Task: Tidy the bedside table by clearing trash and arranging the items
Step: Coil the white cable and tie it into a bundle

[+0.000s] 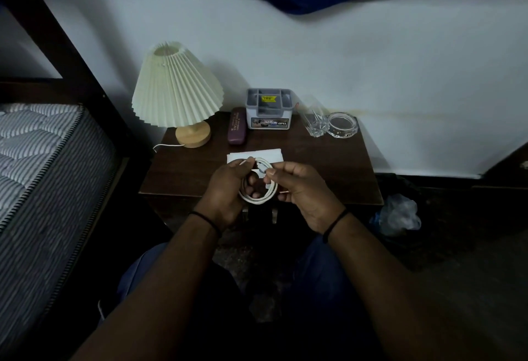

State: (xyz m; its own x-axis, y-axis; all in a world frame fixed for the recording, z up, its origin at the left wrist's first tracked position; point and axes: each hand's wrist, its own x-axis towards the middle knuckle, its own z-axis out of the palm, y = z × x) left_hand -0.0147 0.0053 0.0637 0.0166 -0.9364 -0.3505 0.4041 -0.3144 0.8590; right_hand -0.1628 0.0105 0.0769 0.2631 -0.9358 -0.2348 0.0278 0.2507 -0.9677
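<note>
Over the front edge of the dark wooden bedside table point(328, 166), both hands hold a white cable point(258, 199) wound into a small coil. My left hand point(225, 189) grips the coil's left side, fingers through the loop. My right hand point(300, 189) pinches the cable's end near the top of the coil. A folded white paper point(254, 154) lies flat on the table just behind the hands.
At the table's back stand a pleated cream lamp point(177, 89) on a wooden base, a purple glasses case point(237, 129), a grey organiser box point(269, 109), a drinking glass point(314, 120) and a glass ashtray point(342, 124). A mattress point(43, 160) lies left; a plastic bag point(398, 215) sits on the floor right.
</note>
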